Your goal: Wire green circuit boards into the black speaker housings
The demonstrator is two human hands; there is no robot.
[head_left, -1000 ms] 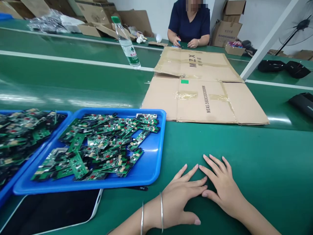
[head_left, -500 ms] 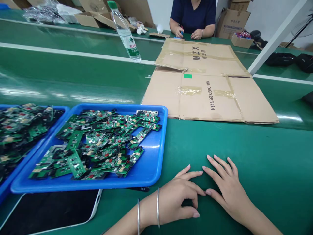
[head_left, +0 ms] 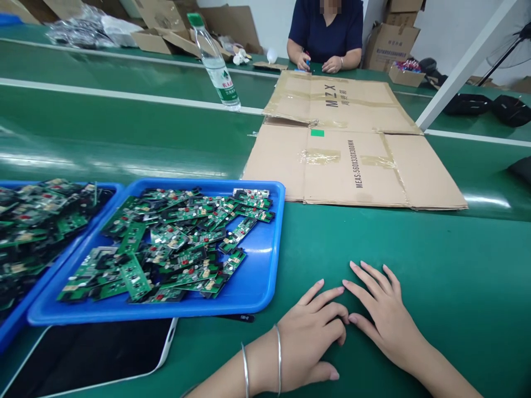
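My left hand (head_left: 313,334), with two silver bangles at its wrist, rests on the green table (head_left: 464,287). It holds nothing; its fingers are apart, some of them bent. Close beside it on the right, my right hand (head_left: 381,315) lies palm down with fingers spread, also holding nothing. The fingertips of both hands nearly meet; whether they touch I cannot tell. To the left stands a blue tray (head_left: 257,296) with a heap of small green circuit boards (head_left: 186,257) in it.
A second blue tray (head_left: 16,331) of boards is at far left. A black-screened device (head_left: 91,354) lies partly under the nearer tray. Flattened cardboard (head_left: 332,166) and a water bottle (head_left: 218,72) are beyond. A person (head_left: 326,38) sits across the table, hands on it.
My left hand has shifted slightly and its fingers have moved a little. My right hand stays nearly in place. The whole view has tilted a little.
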